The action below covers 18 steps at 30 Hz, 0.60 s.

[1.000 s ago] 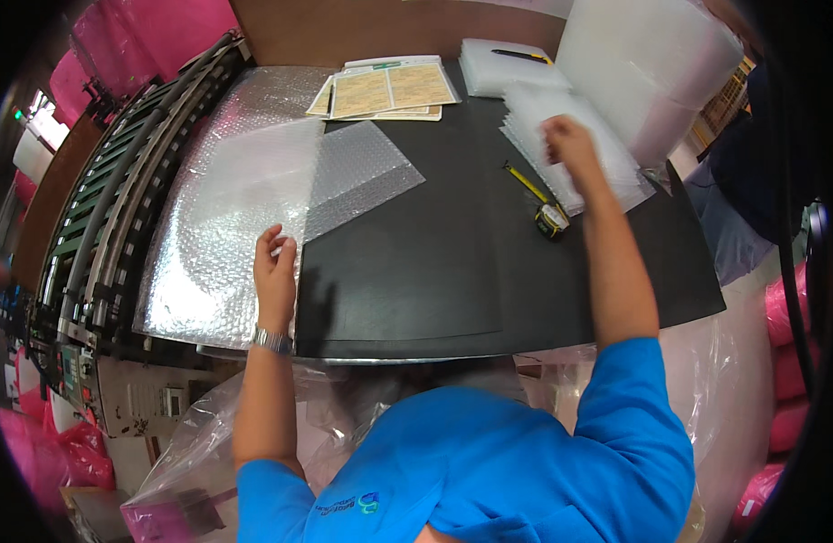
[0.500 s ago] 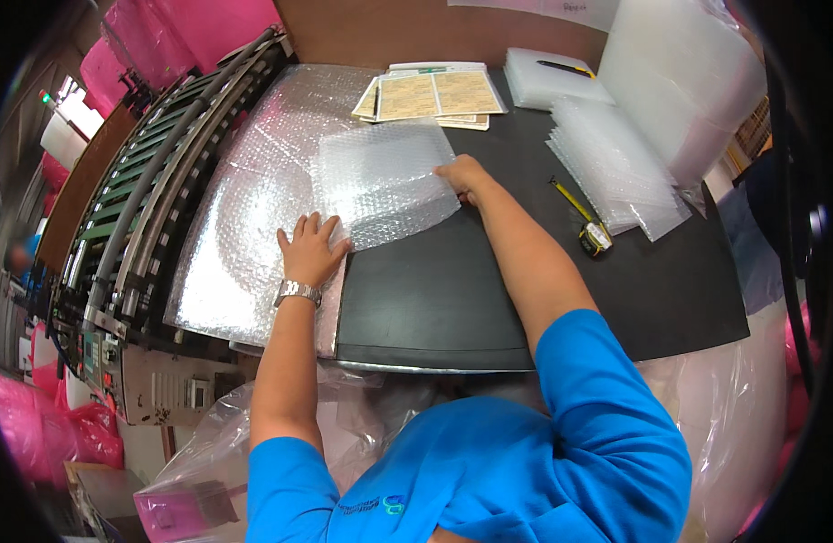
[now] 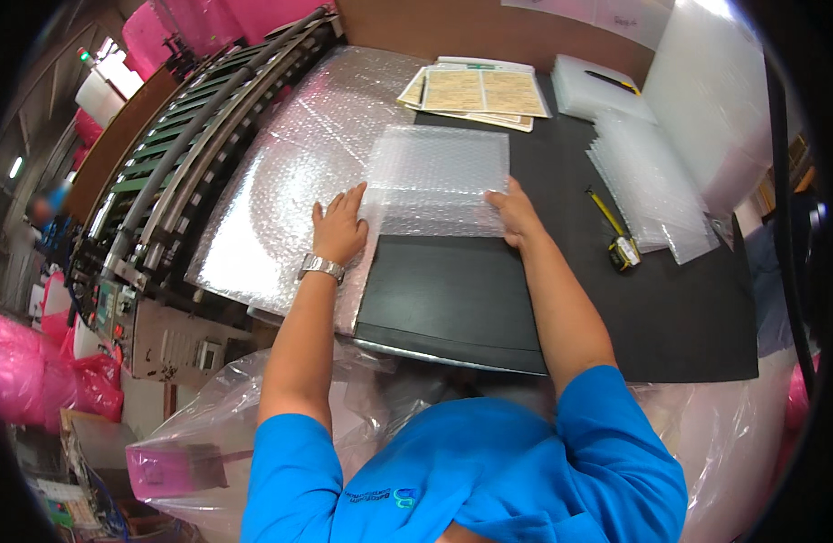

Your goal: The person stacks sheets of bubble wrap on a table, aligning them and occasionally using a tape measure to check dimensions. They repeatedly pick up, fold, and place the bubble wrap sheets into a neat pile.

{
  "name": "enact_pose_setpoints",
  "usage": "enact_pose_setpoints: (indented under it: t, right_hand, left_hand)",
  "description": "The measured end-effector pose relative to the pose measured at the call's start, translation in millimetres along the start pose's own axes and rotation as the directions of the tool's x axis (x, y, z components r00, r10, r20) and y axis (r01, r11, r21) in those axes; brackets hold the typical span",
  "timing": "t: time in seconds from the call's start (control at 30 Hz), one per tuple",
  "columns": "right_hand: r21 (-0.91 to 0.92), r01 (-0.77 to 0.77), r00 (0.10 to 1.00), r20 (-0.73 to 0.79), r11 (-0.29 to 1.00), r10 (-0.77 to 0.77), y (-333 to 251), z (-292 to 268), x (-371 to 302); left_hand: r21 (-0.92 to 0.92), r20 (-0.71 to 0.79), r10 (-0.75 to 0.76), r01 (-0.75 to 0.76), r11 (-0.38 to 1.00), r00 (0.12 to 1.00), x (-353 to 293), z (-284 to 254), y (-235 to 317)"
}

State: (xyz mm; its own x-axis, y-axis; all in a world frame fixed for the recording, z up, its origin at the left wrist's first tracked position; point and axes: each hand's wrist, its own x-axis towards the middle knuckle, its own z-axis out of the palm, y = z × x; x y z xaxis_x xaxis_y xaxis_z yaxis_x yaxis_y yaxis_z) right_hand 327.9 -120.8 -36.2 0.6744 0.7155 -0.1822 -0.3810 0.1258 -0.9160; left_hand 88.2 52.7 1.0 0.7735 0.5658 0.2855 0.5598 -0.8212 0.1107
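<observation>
A clear bubble wrap bag (image 3: pixel 439 172) lies flat and nearly square to the table, its left part over a large bubble wrap sheet (image 3: pixel 280 172). My left hand (image 3: pixel 341 228), with a metal watch at the wrist, rests open beside the bag's left edge, fingers spread over the large sheet. At the bag's right edge is my right hand (image 3: pixel 518 217). Its thumb reaches onto the bag and its fingers are apart along the edge; the undersides of the fingers are hidden.
Printed sheets (image 3: pixel 480 93) lie at the back. On the right are stacked clear bubble bags (image 3: pixel 652 181), a yellow tape measure (image 3: pixel 623 252) and a cutter knife (image 3: pixel 613 81) on another stack (image 3: pixel 597 90). A roller conveyor (image 3: pixel 195 136) borders the left side. Black matting (image 3: pixel 452 290) covers the table.
The bubble wrap bag has turned from slanted to nearly straight. My right hand has loosened from its pinch and lies along the right edge. The view has shifted, moving the table rightward in it.
</observation>
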Motion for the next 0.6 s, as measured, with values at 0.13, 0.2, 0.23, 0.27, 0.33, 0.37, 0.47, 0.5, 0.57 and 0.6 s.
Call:
enact_pose_setpoints:
  t: [0.13, 0.2, 0.23, 0.27, 0.33, 0.37, 0.47, 0.5, 0.57, 0.6]
  right_hand:
    - [0.012, 0.057, 0.998, -0.02, 0.998, -0.056, 6, -6, 2]
    - [0.091, 0.032, 0.997, 0.071, 0.995, -0.038, -5, 3, -12]
    - [0.098, 0.021, 0.995, 0.091, 0.995, -0.03, -6, 2, -14]
    - [0.105, 0.01, 0.994, 0.112, 0.994, -0.022, -6, 2, -14]
    - [0.08, 0.019, 0.995, 0.098, 0.997, -0.027, -6, 1, -14]
    - [0.066, 0.023, 0.996, 0.09, 0.998, -0.029, -5, 1, -14]
    - [0.175, -0.033, 0.996, 0.083, 0.984, 0.018, -10, 1, -13]
    - [0.208, -0.03, 0.995, 0.098, 0.978, 0.01, -8, 0, -13]
    - [0.27, -0.023, 0.991, 0.13, 0.963, -0.012, -7, -1, -12]
    - [0.245, -0.029, 0.992, 0.123, 0.969, -0.001, -7, -2, -12]
  left_hand:
    - [-0.158, -0.265, -0.043, 0.001, 0.987, 0.963, 3, 11, -11]
    - [-0.268, -0.301, -0.111, 0.028, 0.963, 0.947, 1, 11, -17]
    - [-0.289, -0.33, -0.137, 0.037, 0.956, 0.934, 1, 12, -16]
    - [-0.31, -0.359, -0.162, 0.046, 0.949, 0.919, 0, 12, -15]
    - [-0.359, -0.383, -0.211, 0.066, 0.931, 0.899, 0, 12, -13]
    - [-0.386, -0.379, -0.233, 0.076, 0.919, 0.896, -1, 11, -12]
    - [-0.428, -0.387, -0.268, 0.086, 0.9, 0.882, -2, 8, -9]
    - [-0.436, -0.394, -0.275, 0.085, 0.896, 0.877, -3, 8, -9]
    - [-0.442, -0.392, -0.278, 0.085, 0.893, 0.877, -3, 6, -8]
    - [-0.444, -0.392, -0.279, 0.085, 0.892, 0.877, -3, 6, -8]
